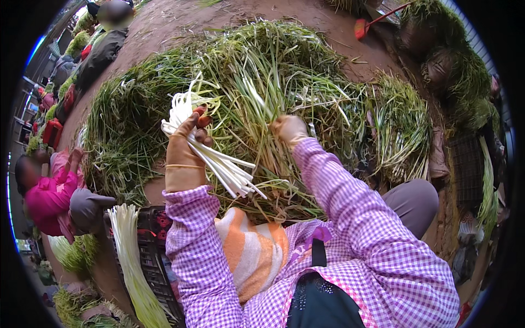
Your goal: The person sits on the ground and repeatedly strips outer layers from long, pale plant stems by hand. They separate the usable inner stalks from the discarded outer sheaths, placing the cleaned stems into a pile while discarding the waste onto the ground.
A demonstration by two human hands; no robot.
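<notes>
My left hand (189, 141), in a tan glove with a band round the wrist, is closed round a bundle of trimmed white stalks (223, 166). Their cut ends point down to the right, and the other ends curl above the thumb. My right hand (289, 129), in a pale glove, is closed at the pile on a few green-and-white stalks (257, 98), partly hidden by the fingers. Both hands are above a wide heap of long green leafy stalks (197, 67), probably chives or a similar allium, spread on the ground before me.
A bunch of pale stalks (135, 262) lies on a black plastic crate (152, 256) by my left side. A person in pink (53, 192) sits at far left. Leafy bundles (447, 61) and a red-headed tool (361, 29) are at right. An orange-striped towel (250, 250) covers my lap.
</notes>
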